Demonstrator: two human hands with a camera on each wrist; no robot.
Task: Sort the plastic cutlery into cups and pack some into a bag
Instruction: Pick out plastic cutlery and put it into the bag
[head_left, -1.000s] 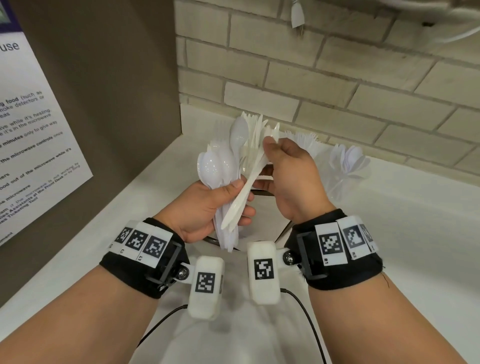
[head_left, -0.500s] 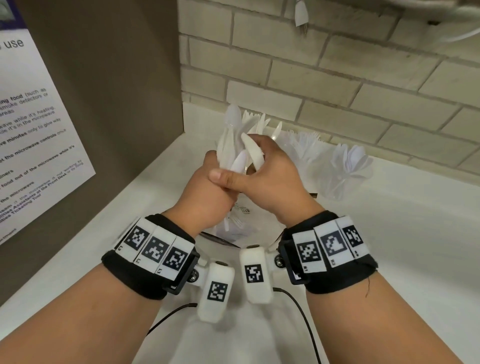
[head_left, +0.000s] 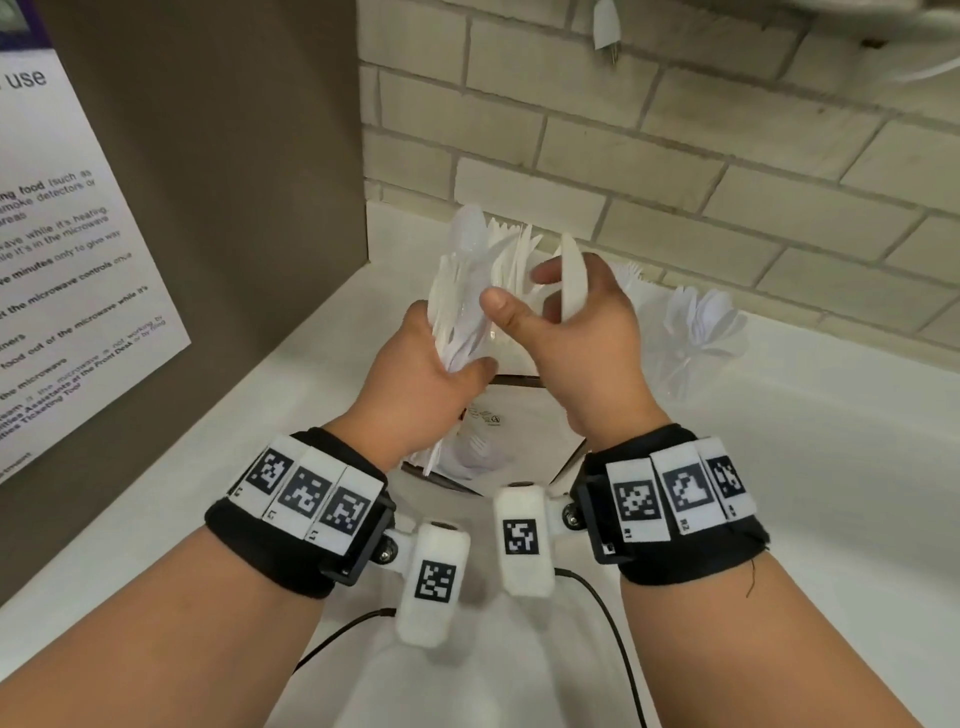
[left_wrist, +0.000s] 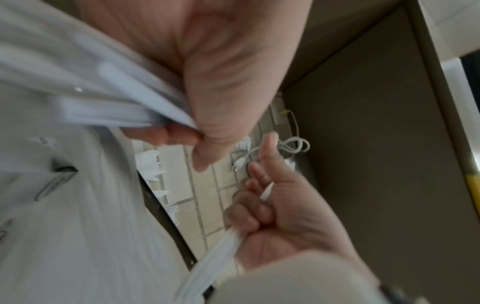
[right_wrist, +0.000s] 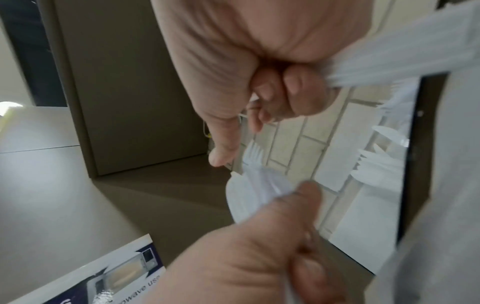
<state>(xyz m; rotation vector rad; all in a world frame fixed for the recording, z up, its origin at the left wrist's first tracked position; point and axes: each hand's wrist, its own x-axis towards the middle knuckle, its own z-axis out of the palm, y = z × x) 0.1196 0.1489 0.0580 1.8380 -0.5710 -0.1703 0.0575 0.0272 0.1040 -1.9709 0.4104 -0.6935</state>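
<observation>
My left hand (head_left: 441, 371) grips a thick bundle of white plastic cutlery (head_left: 465, 291), spoons, knives and forks fanned upward. In the left wrist view the bundle's handles (left_wrist: 91, 92) run through its closed fingers. Just right of the bundle, my right hand (head_left: 563, 312) holds white plastic knives (head_left: 571, 280) in curled fingers, thumb pointing at the bundle. In the right wrist view the knife handles (right_wrist: 389, 59) stick out of that fist. An open white bag (head_left: 524, 421) with a dark rim stands right under both hands, with some cutlery inside.
Clear cups of white spoons (head_left: 701, 322) and forks (head_left: 631, 273) stand by the brick wall (head_left: 675, 130) at the back right. A brown panel with a microwave notice (head_left: 78, 249) closes off the left. The white counter (head_left: 805, 467) stretches to the right.
My right hand has drawn knives out of the bundle and moved slightly right of it. My left hand has turned and raised the bundle a little.
</observation>
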